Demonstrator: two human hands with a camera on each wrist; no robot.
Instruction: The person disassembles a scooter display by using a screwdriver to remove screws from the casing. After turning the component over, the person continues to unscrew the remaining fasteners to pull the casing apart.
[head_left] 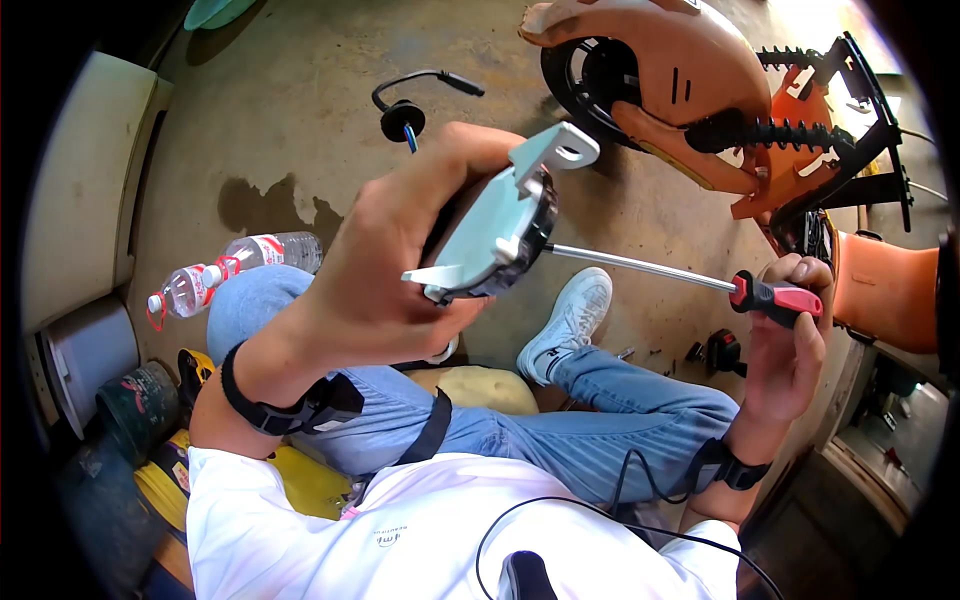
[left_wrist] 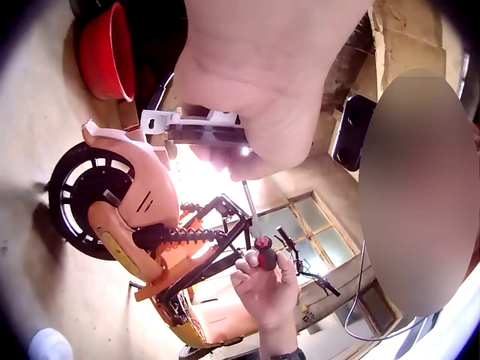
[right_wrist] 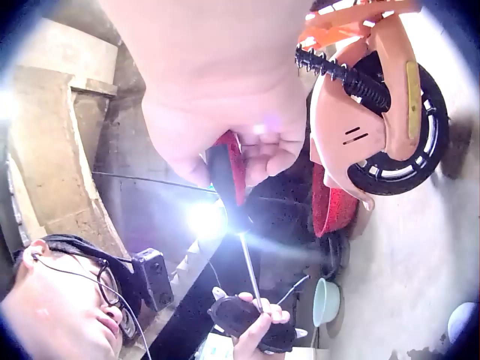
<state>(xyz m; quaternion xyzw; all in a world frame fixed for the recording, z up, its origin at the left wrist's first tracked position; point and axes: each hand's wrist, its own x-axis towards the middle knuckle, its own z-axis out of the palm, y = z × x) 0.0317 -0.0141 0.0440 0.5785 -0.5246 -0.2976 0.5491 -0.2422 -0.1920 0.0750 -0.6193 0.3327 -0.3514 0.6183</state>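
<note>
My left hand (head_left: 350,260) grips a flat oval part (head_left: 490,235) with a pale face, a black rim and a light-coloured bracket tab at each end. It is held up off the floor, above my legs. Coloured wires with a black grommet (head_left: 402,120) and a cable show just beyond the hand. In my right hand (head_left: 780,370) is a screwdriver (head_left: 765,297), its red-and-black handle between thumb and fingers. The shaft points left, its tip right at the part's rim. From the right wrist view, the dark side of the part (right_wrist: 240,319) shows, with left fingers across it.
An orange scooter (head_left: 690,90) with black shock absorbers stands at the upper right. Two plastic bottles (head_left: 285,248) lie by my knee at left. A drill-like tool (head_left: 722,350) sits near my right forearm. A red basin (left_wrist: 107,56) appears in the left wrist view.
</note>
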